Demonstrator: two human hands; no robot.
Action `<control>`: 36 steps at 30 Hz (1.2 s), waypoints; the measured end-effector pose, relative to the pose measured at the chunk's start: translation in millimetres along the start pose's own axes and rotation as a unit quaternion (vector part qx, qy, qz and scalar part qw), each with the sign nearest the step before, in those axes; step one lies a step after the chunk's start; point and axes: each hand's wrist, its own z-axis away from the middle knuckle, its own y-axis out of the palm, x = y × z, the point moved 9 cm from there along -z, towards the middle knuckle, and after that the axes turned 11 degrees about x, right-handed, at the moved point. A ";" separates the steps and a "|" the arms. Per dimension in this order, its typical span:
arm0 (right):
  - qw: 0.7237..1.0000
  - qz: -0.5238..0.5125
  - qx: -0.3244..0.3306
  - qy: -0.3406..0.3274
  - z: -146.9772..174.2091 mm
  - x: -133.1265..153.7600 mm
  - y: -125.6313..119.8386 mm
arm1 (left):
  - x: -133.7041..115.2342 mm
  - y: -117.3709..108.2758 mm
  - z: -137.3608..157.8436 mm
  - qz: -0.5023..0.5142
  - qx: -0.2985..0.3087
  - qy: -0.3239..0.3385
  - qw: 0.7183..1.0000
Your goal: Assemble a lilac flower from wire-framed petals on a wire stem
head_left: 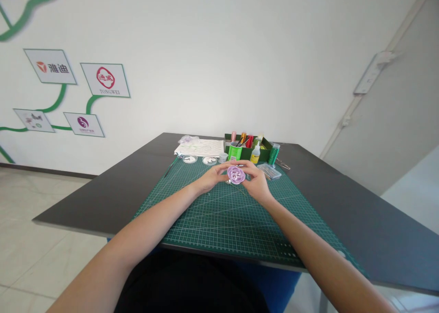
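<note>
A pale purple craft flower (236, 175) with layered round petals and a shiny white centre is held up over the green cutting mat (219, 217). My left hand (211, 178) grips its left side, fingers curled behind it. From the right, my right hand (256, 182) pinches the flower's other edge, with fingertips meeting the left ones along the top. The back of the flower is hidden. Just beyond my hands stand a bright green tub (235, 152) and a glue bottle with a yellow label (255, 153).
A dark green box (264, 154) of coloured tubes stands at the back, with a green glitter tube (274, 153) beside it. Shallow dishes (190, 159), a white patterned sheet (200, 147) and a clear plastic case (269, 171) lie nearby. Pliers (283, 164) rest on the right.
</note>
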 end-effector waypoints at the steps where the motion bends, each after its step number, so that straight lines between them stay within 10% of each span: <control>1: 1.000 0.019 -0.012 0.001 -0.1 0.7 -5.5 | -1.3 0.1 -0.3 -0.005 -0.007 0.004 1.000; 17: 0.998 0.059 0.000 0.039 2.9 -24.2 -9.1 | -54.8 26.4 11.7 -0.419 -0.067 0.097 0.900; 36: 0.997 0.031 0.008 0.065 0.8 -30.7 -10.6 | -60.9 29.4 14.1 -0.467 -0.078 0.094 0.876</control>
